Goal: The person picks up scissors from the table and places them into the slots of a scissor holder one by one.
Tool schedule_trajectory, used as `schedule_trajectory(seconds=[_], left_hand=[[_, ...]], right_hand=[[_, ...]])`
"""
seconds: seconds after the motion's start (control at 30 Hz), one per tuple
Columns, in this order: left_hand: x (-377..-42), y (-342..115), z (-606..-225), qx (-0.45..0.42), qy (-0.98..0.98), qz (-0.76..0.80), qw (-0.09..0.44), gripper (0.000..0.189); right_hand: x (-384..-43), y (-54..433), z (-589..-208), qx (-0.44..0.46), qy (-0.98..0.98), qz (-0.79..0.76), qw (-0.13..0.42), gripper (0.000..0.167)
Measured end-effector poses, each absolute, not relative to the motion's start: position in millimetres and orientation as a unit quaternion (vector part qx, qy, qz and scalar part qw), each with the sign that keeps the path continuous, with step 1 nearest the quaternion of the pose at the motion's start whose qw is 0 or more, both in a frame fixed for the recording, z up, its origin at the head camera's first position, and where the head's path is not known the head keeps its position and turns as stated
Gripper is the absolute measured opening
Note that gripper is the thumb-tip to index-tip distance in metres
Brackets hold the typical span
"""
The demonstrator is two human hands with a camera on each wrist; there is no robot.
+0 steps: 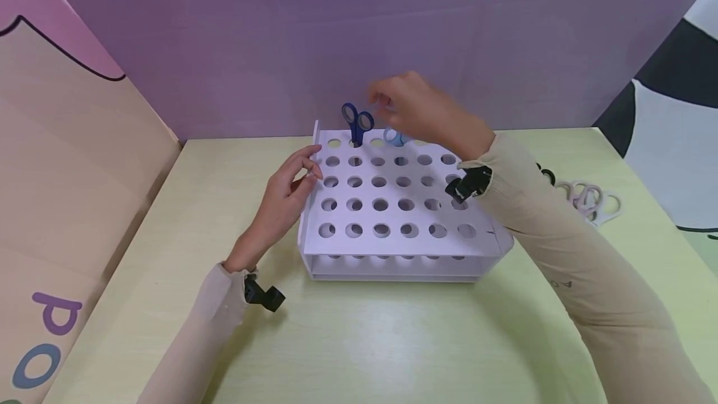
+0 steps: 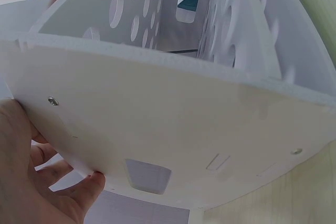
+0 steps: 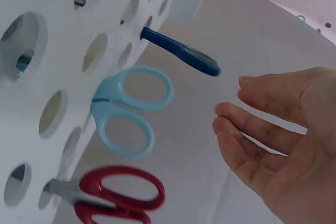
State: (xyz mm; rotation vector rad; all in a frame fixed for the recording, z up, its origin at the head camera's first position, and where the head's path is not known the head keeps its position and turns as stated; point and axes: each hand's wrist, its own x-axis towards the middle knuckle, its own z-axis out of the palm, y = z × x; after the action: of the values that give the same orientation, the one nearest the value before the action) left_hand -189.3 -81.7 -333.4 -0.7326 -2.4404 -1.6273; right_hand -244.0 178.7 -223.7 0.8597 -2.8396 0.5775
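A white rack (image 1: 364, 245) with rows of round holes stands on the table. My left hand (image 1: 286, 195) holds its left side panel (image 2: 173, 114), thumb on the outer face and fingers over the edge. Dark blue scissors (image 1: 357, 126) stand handles up in a back-row hole. Just right of their handles hovers my right hand (image 1: 423, 108), loosely bent with nothing between its fingers. Light blue scissors (image 3: 113, 90) sit in another back hole, partly covered by the right hand in the head view. Red scissors (image 3: 121, 187) stick out beyond them, hidden by the right arm in the head view.
Several loose scissors (image 1: 586, 198) with pale handles lie on the table right of the rack. A black handle (image 1: 546, 174) peeks out beside the right sleeve. Behind the table rises a purple backdrop (image 1: 269, 48), with a printed panel (image 1: 62, 173) along the left.
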Motion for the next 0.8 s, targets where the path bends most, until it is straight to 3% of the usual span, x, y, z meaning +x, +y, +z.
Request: schedule_trajectory(seconds=[0.53, 0.8], left_hand=[[-190.8, -83.3, -334.3, -0.242, -0.804, -0.54, 0.062, 0.012], [-191.5, -82.8, -336.0, -0.244, -0.796, -0.551, 0.056, 0.012]], right_hand=[[-206.8, 216.6, -215.1, 0.298, -0.922, 0.198, 0.147, 0.016], [-191.4, 233.2, -218.3, 0.272, -0.93, 0.2, 0.146, 0.013]])
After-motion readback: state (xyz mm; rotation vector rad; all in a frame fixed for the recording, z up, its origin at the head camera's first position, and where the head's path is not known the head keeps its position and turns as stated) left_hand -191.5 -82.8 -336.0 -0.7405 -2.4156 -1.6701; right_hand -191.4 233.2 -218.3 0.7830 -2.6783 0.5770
